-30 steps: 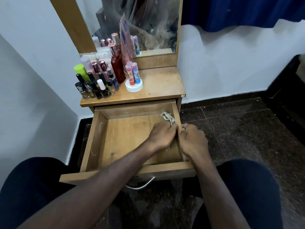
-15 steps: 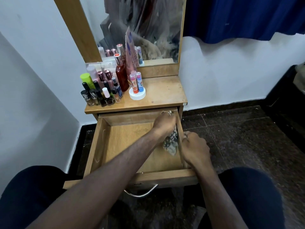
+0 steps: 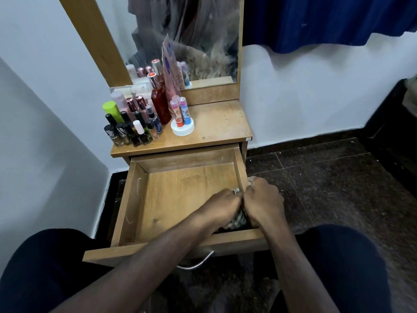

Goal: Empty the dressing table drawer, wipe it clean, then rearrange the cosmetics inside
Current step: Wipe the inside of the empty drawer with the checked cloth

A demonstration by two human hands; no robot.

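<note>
The wooden drawer is pulled out and holds nothing but a patterned cloth. My left hand grips that cloth and presses it against the drawer's right inner wall, near the front right corner. My right hand clasps the top of that right wall from outside. The cosmetics stand on the dressing table top: a cluster of nail polish bottles, a red bottle and a white holder with lip balm sticks. Most of the cloth is hidden by my hands.
A mirror rises behind the table top. White walls close in on the left and behind. A dark tiled floor spreads to the right. A blue curtain hangs at the upper right. My knees flank the drawer front and its metal handle.
My left hand with the cloth went to the drawer's back right corner, then came back along the right wall to the front right corner. My right hand stayed on the wall.
</note>
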